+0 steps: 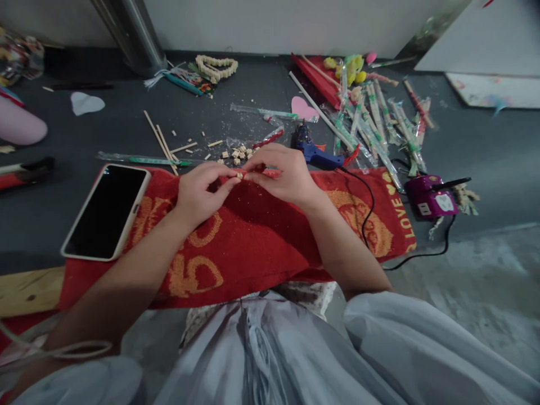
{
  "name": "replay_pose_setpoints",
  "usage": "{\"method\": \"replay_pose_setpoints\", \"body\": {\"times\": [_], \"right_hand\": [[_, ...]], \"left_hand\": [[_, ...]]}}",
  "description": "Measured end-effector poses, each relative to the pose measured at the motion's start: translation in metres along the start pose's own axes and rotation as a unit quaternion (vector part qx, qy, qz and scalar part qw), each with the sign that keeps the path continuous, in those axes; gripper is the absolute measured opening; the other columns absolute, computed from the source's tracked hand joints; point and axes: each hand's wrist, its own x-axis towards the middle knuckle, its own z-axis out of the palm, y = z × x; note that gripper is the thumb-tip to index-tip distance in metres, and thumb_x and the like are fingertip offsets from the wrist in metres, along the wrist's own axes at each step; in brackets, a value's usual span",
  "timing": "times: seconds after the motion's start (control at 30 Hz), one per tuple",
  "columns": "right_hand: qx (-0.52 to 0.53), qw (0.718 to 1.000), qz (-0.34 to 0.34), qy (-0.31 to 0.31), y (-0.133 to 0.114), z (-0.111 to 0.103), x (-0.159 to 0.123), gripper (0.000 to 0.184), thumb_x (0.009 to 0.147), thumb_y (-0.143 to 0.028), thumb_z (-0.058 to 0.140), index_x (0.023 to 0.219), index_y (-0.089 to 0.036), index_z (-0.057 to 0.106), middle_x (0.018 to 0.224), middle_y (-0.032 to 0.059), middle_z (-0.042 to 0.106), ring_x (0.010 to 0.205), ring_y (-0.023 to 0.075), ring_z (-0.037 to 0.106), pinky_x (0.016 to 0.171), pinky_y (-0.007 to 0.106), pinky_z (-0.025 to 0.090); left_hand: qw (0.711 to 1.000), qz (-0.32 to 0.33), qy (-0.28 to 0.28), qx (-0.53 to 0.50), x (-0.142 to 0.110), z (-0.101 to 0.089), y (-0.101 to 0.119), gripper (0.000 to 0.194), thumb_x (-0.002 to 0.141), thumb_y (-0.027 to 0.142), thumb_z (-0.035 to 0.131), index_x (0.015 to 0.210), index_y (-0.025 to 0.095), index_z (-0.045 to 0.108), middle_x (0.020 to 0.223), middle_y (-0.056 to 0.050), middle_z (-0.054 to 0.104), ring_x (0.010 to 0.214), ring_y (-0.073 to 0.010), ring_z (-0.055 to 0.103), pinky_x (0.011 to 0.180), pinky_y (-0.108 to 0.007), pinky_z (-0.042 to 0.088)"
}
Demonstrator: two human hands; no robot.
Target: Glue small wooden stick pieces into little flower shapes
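Here, in the single head view, we look down over pale grey clothing [295, 343] at two bare hands that meet near the middle of a red towel [270, 242] with orange lettering, spread along the near edge of a dark table [476, 152]. A tiny pale piece [239, 175] sits right between the hands, at the tips of the fingers. On one side of it, we see the left hand [201, 190] with thumb and forefinger pinched together at the piece; on the other side, the right hand [282, 171] pinches toward the same spot, its fingers bent. The fingertips cover part of the piece, so we cannot make out its exact shape. Just beyond the hands, we find a small heap of pale cubes [240, 153] on the table, with thin wooden sticks [160, 140] to its left. A phone [107, 212] with a dark screen lies partly on the towel, beside the left forearm. Beyond the right hand, we notice a blue glue gun [316, 154], and farther right a purple box [422, 191] and a jumble of wrapped sticks [375, 118]. At the back, we see a heart-shaped ring [228, 70] of pale pieces and, nearer, a pink heart [301, 106].
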Motion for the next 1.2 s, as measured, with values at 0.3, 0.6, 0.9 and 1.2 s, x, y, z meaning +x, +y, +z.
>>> {"method": "replay_pose_setpoints", "body": {"times": [0.3, 0.6, 0.9, 1.2], "right_hand": [[0.042, 0.998, 0.028, -0.028, 0.0014, 0.0026, -0.0002, 0.031, 0.094, -0.045, 0.059, 0.089, -0.017, 0.073, 0.083, 0.0035, 0.074, 0.078, 0.0124, 0.064, 0.075, 0.026, 0.047], [0.105, 0.991, 0.067, -0.042, 0.0036, 0.0025, -0.0001, 0.027, 0.090, -0.040, 0.065, 0.089, -0.015, 0.074, 0.085, 0.0047, 0.073, 0.075, 0.0112, 0.061, 0.072, 0.025, 0.046], [0.123, 0.985, 0.102, -0.061, 0.0069, 0.0040, -0.0007, 0.028, 0.089, -0.042, 0.064, 0.090, -0.015, 0.072, 0.087, 0.0047, 0.071, 0.078, 0.0119, 0.060, 0.072, 0.025, 0.046], [0.158, 0.974, 0.151, -0.055, 0.0069, 0.0081, 0.0004, 0.037, 0.085, -0.050, 0.066, 0.086, -0.013, 0.071, 0.083, 0.0038, 0.069, 0.074, 0.0109, 0.056, 0.069, 0.025, 0.044]], "left_hand": [[0.999, 0.006, -0.023, 0.028, -0.0019, -0.0009, -0.0003, 0.023, 0.095, 0.040, 0.059, 0.094, 0.021, 0.072, 0.092, -0.004, 0.075, 0.084, -0.0161, 0.069, 0.078, -0.027, 0.056], [0.999, 0.018, -0.023, 0.026, -0.0026, -0.0004, 0.0002, 0.018, 0.094, 0.035, 0.060, 0.094, 0.021, 0.072, 0.094, -0.004, 0.076, 0.086, -0.0167, 0.070, 0.079, -0.028, 0.057], [0.999, 0.006, -0.023, 0.038, -0.0035, 0.0023, -0.0019, 0.022, 0.094, 0.039, 0.057, 0.095, 0.023, 0.072, 0.094, -0.004, 0.075, 0.086, -0.0178, 0.070, 0.078, -0.030, 0.057], [0.999, -0.012, -0.034, 0.035, -0.0023, 0.0019, -0.0010, 0.024, 0.095, 0.040, 0.056, 0.095, 0.023, 0.073, 0.094, -0.005, 0.076, 0.086, -0.0184, 0.070, 0.080, -0.030, 0.057]]}}
